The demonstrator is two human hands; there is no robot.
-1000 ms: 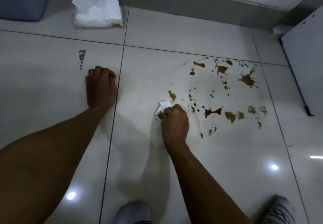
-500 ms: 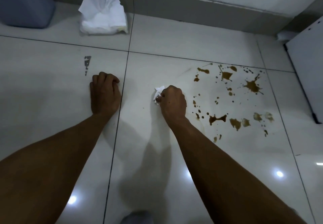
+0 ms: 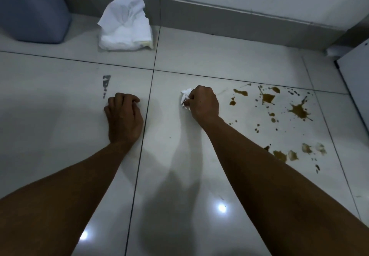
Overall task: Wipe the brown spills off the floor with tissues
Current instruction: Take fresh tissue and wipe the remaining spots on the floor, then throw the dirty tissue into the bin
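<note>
My right hand (image 3: 203, 103) is closed on a crumpled white tissue (image 3: 185, 97) and presses it against the pale floor tile, left of the brown spills (image 3: 298, 110). The spills are scattered as blots and droplets over the right part of that tile, with more blots (image 3: 279, 154) lower down beside my right forearm. My left hand (image 3: 123, 115) rests on the neighbouring tile as a fist with nothing in it. A pack of white tissues (image 3: 125, 30) lies on the floor by the back wall.
A blue-grey bin (image 3: 30, 8) stands at the back left beside the tissue pack. A grey skirting (image 3: 239, 22) runs along the wall. A white cabinet edge (image 3: 357, 87) borders the floor at right. A small grey mark (image 3: 105, 83) sits on the tile above my left hand.
My right hand with the tissue has slid away from me and leftward across the tile. The brown spot near its earlier place no longer shows. My left hand stays put.
</note>
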